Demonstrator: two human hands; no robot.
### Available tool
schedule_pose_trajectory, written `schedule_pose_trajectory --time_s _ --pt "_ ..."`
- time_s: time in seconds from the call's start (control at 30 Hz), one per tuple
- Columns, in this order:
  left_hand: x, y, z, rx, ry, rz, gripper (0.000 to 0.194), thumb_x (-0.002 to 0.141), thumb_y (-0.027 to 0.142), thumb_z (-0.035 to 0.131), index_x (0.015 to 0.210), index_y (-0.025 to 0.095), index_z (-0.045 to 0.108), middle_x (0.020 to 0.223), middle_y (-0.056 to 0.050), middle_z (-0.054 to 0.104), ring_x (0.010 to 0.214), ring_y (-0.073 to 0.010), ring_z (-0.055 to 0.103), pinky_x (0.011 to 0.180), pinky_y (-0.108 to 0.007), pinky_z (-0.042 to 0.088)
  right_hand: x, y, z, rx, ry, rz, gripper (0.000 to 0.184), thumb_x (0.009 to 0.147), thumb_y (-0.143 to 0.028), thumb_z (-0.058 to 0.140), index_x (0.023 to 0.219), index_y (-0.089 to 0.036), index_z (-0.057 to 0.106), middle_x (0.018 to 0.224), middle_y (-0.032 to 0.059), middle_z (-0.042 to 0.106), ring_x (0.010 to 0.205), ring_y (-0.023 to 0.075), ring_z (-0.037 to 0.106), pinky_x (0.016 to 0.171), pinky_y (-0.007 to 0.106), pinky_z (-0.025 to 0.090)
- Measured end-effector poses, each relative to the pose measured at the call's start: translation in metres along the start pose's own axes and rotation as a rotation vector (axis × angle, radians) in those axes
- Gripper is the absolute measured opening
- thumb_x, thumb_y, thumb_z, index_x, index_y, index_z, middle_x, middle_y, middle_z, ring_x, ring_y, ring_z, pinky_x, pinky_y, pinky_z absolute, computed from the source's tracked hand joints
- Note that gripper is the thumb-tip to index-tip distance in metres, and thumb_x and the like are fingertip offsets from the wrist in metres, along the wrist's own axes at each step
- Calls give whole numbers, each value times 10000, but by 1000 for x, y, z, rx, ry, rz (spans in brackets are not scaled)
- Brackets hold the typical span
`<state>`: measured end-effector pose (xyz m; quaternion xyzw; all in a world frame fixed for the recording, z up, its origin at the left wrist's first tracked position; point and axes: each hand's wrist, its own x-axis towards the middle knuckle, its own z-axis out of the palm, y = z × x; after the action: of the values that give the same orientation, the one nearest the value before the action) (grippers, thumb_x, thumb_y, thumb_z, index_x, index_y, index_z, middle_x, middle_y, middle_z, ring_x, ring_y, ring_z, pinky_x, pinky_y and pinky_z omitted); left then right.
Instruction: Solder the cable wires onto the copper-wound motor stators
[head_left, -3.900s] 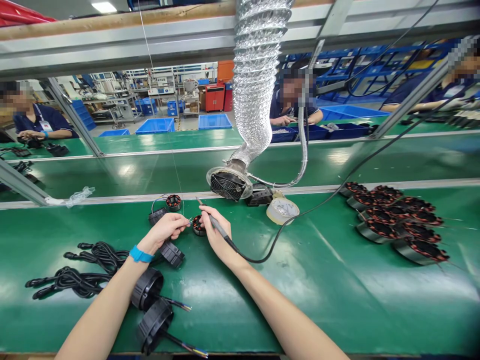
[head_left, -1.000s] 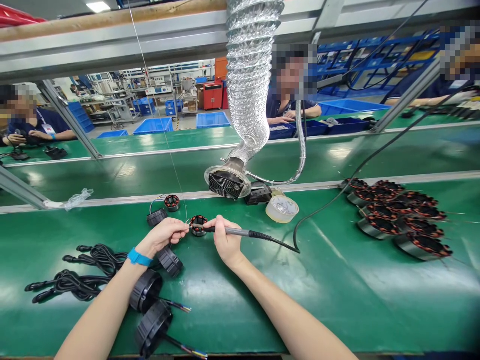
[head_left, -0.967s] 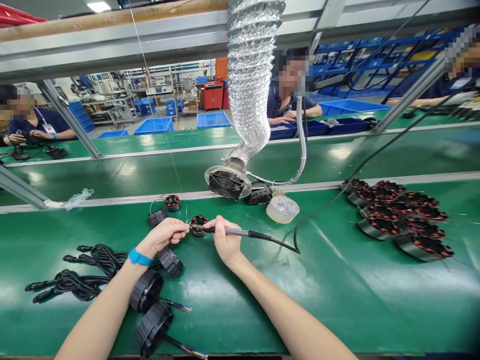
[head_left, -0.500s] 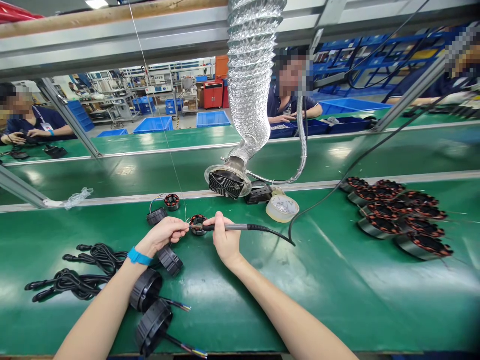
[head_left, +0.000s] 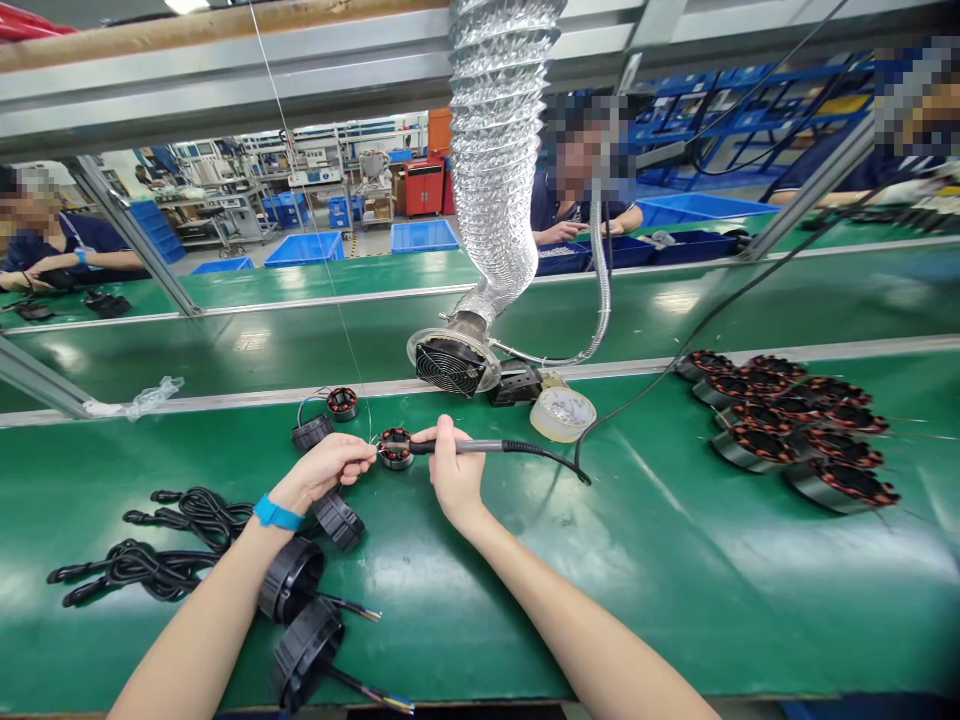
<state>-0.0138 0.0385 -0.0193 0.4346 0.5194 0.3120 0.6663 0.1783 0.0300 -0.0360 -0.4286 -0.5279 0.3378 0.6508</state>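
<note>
Ideally, the left hand (head_left: 336, 464), pinching fine wire (head_left: 375, 446) beside a copper-wound stator (head_left: 395, 463) on the tabletop (head_left: 712, 570), should be steady, while the right hand (head_left: 456, 476), wrapped round the soldering iron (head_left: 480, 446), should press its tip only lightly.

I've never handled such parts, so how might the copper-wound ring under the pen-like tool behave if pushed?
The copper-wound ring would probably slide rather than tip, lying flat on the glossy green bench. It looks metallic outside, so it may be stiff and rather heavy for its size.
</note>
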Motion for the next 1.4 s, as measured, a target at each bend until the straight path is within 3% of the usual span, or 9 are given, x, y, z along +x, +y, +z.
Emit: schedule_pose_trajectory --time_s 0.17,0.3,0.5,0.73,0.83,1.07,1.17,1.27,1.4 --pt "-1 0 0 -10 0 -1 349 652 376 793 663 86 600 537 24 481 409 -13 305 401 -171 175 0 2 -2 -69 -56 -73 499 993 -490 386 783 -175 712 506 -1 570 542 160 621 579 267 504" --pt "-1 1 1 -6 8 2 348 656 378 790 664 88 598 549 18 492 411 -14 312 403 -173 178 0 4 -2 -178 -125 -158 399 1005 -401 392 898 -185 710 637 8 652 585 149 635 657 272 516" --pt "-1 2 2 -2 -1 3 356 656 389 788 667 88 597 545 22 489 404 -14 311 396 -169 179 2 12 0 -386 -212 -324 244 967 -288 477 1102 -214 666 914 64 702 882 212 661 865 355 501" --pt "-2 0 0 75 23 64 377 690 456 761 684 108 617 540 11 524 415 -67 428 403 -195 334 6 37 0 -419 -467 -387 678 759 -209 751 1374 -232 467 1163 109 586 1025 261 606 900 390 515" --pt "-3 0 -6 110 -4 31 388 712 484 750 743 115 636 526 30 508 402 -65 410 393 -191 319 9 44 -3 -344 -526 -368 695 786 -174 740 1400 -266 429 1218 93 549 1065 230 591 938 360 499" --pt "-6 6 -19 127 -37 39 316 656 366 803 694 108 624 650 -9 584 489 -58 441 477 -194 373 25 44 -12 -286 -575 -372 665 801 -179 743 1385 -269 438 1184 72 553 1072 212 587 968 357 481" --pt "-3 5 -15 98 -13 29 351 625 389 812 656 117 592 591 11 540 445 -42 372 431 -187 274 27 43 -13 -292 -578 -368 672 793 -175 748 1383 -278 441 1167 66 562 1055 211 592 957 358 486" --pt "2 2 -8 101 -7 -22 428 587 427 837 576 152 510 454 91 347 391 -21 204 407 -203 114 24 43 -11 -279 -566 -364 690 773 -158 763 1376 -277 448 1166 66 564 1058 211 591 951 351 486" --pt "6 1 -4 129 -5 -43 438 574 486 851 687 129 624 418 125 228 403 -29 124 427 -231 56 19 43 -7 -262 -582 -362 685 773 -153 764 1370 -273 450 1156 68 564 1052 214 590 933 345 492"
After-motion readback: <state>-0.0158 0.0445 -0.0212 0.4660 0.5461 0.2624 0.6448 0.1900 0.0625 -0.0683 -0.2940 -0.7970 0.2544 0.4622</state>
